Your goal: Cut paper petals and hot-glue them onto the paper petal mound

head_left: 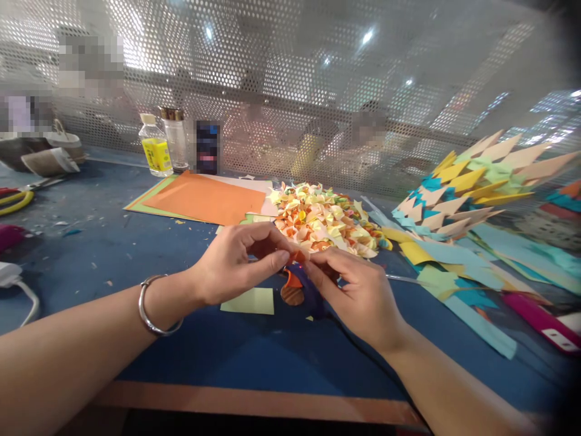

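Left hand (pixel 242 261) and right hand (pixel 365 297) pinch a small orange paper piece (pixel 298 256) nearside of the folded-paper pile (pixel 329 215); keep fingertip pressure light, even.

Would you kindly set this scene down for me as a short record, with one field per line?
Left hand: fingertips on a small orange piece; silver bangle at the wrist
Right hand: fingertips on the same piece
Below the hands: pale green paper; a dark blue object, partly hidden
Beyond the hands: heap of folded paper pieces; orange sheet to its left
Back left: bottle with yellow label
Right side: spiky layered paper construction
Surface: blue tabletop
Unclear: the orange piece's full shape
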`<state>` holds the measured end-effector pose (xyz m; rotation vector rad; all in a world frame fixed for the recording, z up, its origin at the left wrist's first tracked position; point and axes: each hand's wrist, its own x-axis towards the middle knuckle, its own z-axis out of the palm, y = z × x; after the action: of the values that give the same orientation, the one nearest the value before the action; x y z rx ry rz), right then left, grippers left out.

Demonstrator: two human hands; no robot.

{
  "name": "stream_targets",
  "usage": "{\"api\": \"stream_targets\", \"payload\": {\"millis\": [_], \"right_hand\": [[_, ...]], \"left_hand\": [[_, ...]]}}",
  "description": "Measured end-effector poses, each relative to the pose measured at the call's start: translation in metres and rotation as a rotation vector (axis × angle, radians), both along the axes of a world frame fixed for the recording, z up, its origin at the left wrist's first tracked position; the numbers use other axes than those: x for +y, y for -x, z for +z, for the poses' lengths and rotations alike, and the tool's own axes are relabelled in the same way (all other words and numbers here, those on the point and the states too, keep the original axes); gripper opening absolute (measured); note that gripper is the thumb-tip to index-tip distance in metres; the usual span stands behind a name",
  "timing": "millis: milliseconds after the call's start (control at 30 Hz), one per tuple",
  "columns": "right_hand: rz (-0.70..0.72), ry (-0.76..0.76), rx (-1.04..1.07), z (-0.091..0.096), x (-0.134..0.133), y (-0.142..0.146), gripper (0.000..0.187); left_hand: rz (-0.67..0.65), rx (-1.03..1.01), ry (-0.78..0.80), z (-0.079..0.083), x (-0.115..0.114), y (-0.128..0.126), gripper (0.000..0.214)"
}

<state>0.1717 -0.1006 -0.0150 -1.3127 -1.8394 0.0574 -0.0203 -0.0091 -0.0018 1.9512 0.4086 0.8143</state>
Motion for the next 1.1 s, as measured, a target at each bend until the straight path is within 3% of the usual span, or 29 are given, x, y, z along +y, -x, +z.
{"api": "stream_targets", "payload": {"millis": [100, 200, 300, 500, 700, 933, 1100], "right_hand": [[-0.003, 0.007, 0.009, 0.000, -0.001, -0.001, 0.012], [-0.021, 0.006, 0.017, 0.000, -0.001, -0.001, 0.013], [-0.030, -0.004, 0.022, -0.001, 0.000, -0.001, 0.014], [0.002, -0.003, 0.019, 0.001, 0.000, 0.002, 0.014], [0.046, 0.007, 0.022, 0.003, -0.002, 0.003, 0.011], [-0.003, -0.013, 0.006, 0.004, -0.002, 0.002, 0.013], [-0.041, 0.017, -0.003, 0.004, -0.002, 0.001, 0.019]], "left_hand": [[0.021, -0.064, -0.006, 0.002, -0.007, 0.000, 0.022], [0.147, -0.066, -0.145, 0.003, -0.012, -0.001, 0.026], [0.246, -0.024, -0.267, 0.001, -0.014, -0.004, 0.015], [0.266, -0.006, -0.310, -0.005, -0.015, -0.009, 0.002], [0.106, 0.014, -0.022, 0.002, -0.020, -0.007, 0.018], [0.046, -0.157, 0.646, 0.003, -0.012, -0.012, 0.019], [-0.012, -0.181, 0.748, 0.000, -0.010, -0.015, 0.016]]}}
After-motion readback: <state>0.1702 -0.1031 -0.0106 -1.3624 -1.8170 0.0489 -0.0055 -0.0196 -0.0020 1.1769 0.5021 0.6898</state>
